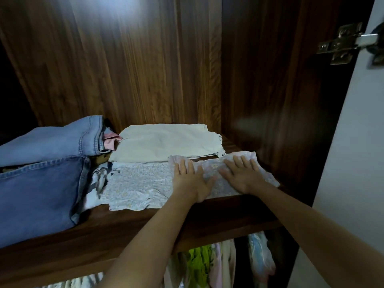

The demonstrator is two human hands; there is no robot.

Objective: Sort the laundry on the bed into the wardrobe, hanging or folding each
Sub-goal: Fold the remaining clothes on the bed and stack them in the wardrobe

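Observation:
A folded pale pink patterned garment point(216, 166) lies on the dark wooden wardrobe shelf point(116, 223), at its right end. My left hand point(190, 179) and my right hand point(242, 176) both press flat on it with straight fingers, side by side. To its left lies a folded light floral garment point(137, 183), partly under the pink one. Behind them sits a folded cream cloth point(166, 142).
Folded blue jeans point(41, 183) fill the shelf's left side, with a pink item point(111, 139) tucked behind. Hung clothes, green point(197, 262) and pale ones, show under the shelf. The white wardrobe door point(353, 142) with its metal hinge point(340, 43) stands at right.

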